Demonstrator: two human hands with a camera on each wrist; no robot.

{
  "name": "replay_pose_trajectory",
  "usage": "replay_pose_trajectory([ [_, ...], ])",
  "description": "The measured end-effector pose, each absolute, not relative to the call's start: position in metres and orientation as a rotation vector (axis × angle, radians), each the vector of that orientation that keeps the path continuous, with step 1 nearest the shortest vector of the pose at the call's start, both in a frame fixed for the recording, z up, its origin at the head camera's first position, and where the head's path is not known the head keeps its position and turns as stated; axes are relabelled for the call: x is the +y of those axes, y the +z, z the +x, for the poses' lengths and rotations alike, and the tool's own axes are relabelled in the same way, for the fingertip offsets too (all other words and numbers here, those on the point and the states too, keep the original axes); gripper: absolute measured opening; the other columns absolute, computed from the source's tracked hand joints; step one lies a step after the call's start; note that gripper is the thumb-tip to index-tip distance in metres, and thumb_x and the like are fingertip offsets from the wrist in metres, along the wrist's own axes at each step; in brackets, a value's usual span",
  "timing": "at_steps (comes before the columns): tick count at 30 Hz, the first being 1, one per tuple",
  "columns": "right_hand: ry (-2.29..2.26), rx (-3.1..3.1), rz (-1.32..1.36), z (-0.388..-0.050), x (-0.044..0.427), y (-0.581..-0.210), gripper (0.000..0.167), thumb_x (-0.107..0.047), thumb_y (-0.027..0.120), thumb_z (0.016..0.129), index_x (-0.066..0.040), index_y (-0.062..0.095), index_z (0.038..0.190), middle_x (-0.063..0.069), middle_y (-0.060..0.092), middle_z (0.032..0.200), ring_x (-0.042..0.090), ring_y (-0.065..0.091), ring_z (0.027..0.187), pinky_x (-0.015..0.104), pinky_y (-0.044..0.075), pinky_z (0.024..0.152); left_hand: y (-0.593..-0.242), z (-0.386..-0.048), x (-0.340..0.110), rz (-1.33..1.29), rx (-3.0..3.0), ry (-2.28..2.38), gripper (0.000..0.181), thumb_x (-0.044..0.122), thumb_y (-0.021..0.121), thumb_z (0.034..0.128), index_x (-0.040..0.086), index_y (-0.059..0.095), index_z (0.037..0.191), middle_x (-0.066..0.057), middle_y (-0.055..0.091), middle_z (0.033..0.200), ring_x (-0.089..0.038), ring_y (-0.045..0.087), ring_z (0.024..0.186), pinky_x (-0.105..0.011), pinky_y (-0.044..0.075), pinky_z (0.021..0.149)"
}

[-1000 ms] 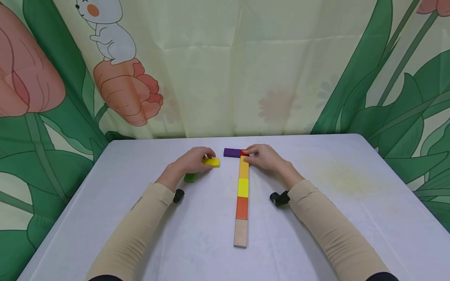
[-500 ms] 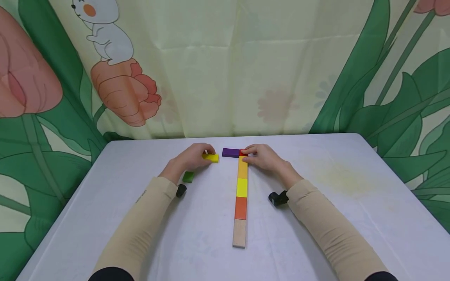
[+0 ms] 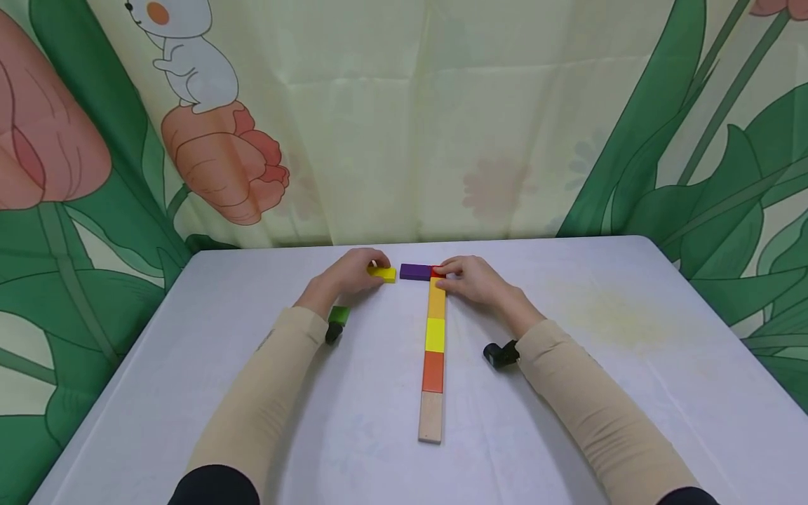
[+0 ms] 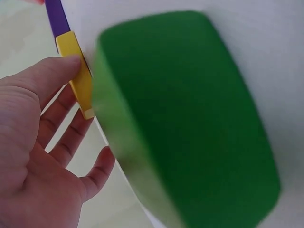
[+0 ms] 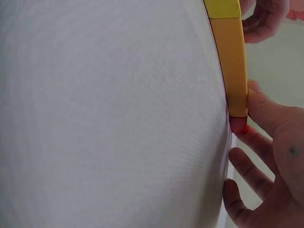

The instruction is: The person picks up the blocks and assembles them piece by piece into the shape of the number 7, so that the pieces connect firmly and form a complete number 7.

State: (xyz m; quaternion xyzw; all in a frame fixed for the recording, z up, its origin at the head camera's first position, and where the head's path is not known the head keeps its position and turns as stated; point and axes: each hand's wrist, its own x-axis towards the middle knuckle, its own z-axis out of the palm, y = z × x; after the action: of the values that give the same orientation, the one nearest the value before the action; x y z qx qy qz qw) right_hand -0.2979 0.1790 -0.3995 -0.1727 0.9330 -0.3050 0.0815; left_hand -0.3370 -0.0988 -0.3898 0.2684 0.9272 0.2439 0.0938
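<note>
My left hand [image 3: 353,272] pinches a yellow wooden block [image 3: 388,275] at the far side of the table. In the left wrist view its end lies against or very near the purple block [image 4: 57,19]; the head view shows a narrow gap. My right hand [image 3: 475,279] holds the small red block [image 3: 437,271] at the corner, with the thumb against the orange-yellow block [image 5: 231,71]. That corner joins the purple block to a straight row: orange-yellow, a second yellow block [image 3: 435,335], an orange-red block [image 3: 433,372] and a plain wood block [image 3: 431,417].
A loose green block [image 3: 339,315] lies beside the left wrist and looms large and blurred in the left wrist view. White cloth covers the table [image 3: 536,435]. A printed curtain [image 3: 379,140] hangs behind the far edge.
My left hand has carried the yellow block a little farther away and right, nearer the purple block's left end. The right hand stays at the red corner.
</note>
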Motion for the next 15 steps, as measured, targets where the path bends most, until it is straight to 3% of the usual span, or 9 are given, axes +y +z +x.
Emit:
replay_pose_trajectory([
  [15,-0.904,2.789,-0.5,-0.2978,0.1782,-0.399,0.044,-0.025,0.071,0.096,-0.011,0.064,0.137,0.011,0.06,0.137,0.033,0.047,0.132,0.049,0.035,0.113,-0.3897,-0.344,-0.0907,0.789,2.781,0.701,0.029,0.004,0.07,0.0921,0.004,0.069,0.121,-0.011,0.066,0.113,-0.027,0.056,0.106,-0.037,0.045,0.099],
])
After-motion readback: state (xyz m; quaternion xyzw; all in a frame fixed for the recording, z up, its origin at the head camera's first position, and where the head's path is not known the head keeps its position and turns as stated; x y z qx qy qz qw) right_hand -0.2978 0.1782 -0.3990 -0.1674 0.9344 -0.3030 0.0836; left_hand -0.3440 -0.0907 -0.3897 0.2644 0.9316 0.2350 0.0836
